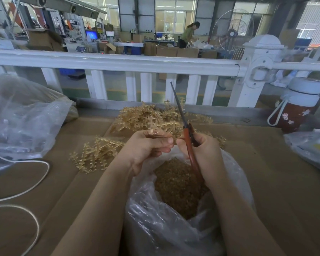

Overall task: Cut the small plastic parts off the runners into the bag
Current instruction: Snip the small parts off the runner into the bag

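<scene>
A: What are the hands doing?

B: The left hand (148, 145) curls its fingers round a tan plastic runner (151, 126), which sticks up out of the fist toward twelve o'clock. The right hand (198, 150) grips the red-brown handles of a pair of scissors (185, 130); the blades lie pressed together and point up toward twelve o'clock, just past the runner's right side.

A: And the bag?

B: A clear plastic bag (155, 228) sits open directly under both hands, at six o'clock from them, with a heap of small cut parts (177, 187) inside it.

A: Where are the rest of the runners?

B: A large tangled pile of runners (148, 117) lies on the cardboard-covered table (266, 172) at twelve o'clock from the hands, partly behind them. A smaller cluster (94, 156) lies at nine o'clock, just beside the left wrist.

A: Anything else around?

B: A second crumpled clear bag (22, 117) at ten o'clock, a white cord (35, 182) looping at eight o'clock, and a red bottle with a white lid (299, 108) at two o'clock by the white railing (118, 61).
</scene>
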`<state>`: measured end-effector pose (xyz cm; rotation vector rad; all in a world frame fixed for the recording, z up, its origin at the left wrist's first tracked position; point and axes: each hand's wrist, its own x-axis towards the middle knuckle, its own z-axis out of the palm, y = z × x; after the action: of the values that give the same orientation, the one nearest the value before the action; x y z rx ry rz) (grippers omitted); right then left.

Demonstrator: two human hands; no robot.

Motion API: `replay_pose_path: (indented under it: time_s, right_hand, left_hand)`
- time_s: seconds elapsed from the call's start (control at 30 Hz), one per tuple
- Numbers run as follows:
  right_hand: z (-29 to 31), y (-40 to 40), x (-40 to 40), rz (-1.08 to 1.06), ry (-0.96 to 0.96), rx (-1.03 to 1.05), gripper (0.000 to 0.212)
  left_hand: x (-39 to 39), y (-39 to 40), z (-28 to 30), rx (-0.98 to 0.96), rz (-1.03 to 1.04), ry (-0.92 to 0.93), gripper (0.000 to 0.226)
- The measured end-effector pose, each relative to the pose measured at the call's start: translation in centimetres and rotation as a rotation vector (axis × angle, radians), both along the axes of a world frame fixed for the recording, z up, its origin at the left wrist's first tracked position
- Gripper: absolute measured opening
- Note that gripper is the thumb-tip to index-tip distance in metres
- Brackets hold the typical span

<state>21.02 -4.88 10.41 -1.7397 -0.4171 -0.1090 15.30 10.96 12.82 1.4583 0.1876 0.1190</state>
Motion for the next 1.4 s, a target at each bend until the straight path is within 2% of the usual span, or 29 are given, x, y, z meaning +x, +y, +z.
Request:
replay_pose_path:
  time_s: [0.1,0.2,0.33,0.47,0.53,0.67,0.8,1.07,1.17,1.27,1.4]
  right_hand:
    - [0.1,-0.1,-0.1,0.04,0.006,0.019,0.014]
    - [0.1,-0.2,-0.2,0.04,-0.012,0.005,0.016]
    - [0.0,-0.3,-0.1,-0.03,-0.031,-0.088,0.015]
    - [0.0,-0.6,-0.6,-0.144,-0.173,-0.277,0.051]
    - [-0.1,-0.7,-0.8,-0.157,-0.273,-0.372,0.063]
    - [-0.6,-0.6,-0.6,-0.139,-0.369,-0.544,0.069]
    - [-0.5,-0.4,-0.4,-0.131,-0.353,-0.621,0.077]
    - [-0.7,-0.4,-0.3,-0.151,-0.367,-0.633,0.077]
    - [-0.7,-0.5,-0.2,-0.154,-0.37,-0.637,0.063]
    - [-0.6,-0.6,-0.3,-0.155,-0.388,-0.644,0.053]
    - [-0.7,-0.7,-0.3,-0.161,-0.406,-0.642,0.052]
  left_hand:
    - [0.1,-0.1,0.0,-0.01,0.026,-0.024,0.006]
    - [0.1,0.0,-0.1,-0.066,0.039,-0.081,0.016]
    - [0.2,0.0,-0.1,-0.086,0.052,-0.146,0.01]
    - [0.3,0.9,-0.1,-0.051,0.128,-0.237,0.001]
    - [0.3,1.4,-0.2,0.024,0.168,-0.263,0.007]
    - [0.2,1.8,-0.2,0.031,0.151,-0.308,0.018]
    - [0.2,1.7,-0.1,0.005,0.143,-0.351,0.014]
    - [0.6,2.2,-0.3,0.063,0.159,-0.417,0.013]
    - [0.8,2.3,-0.6,0.043,0.163,-0.44,0.014]
    - [0.7,2.3,-0.6,0.028,0.16,-0.445,0.034]
    - [0.7,2.3,-0.6,0.018,0.157,-0.441,0.039]
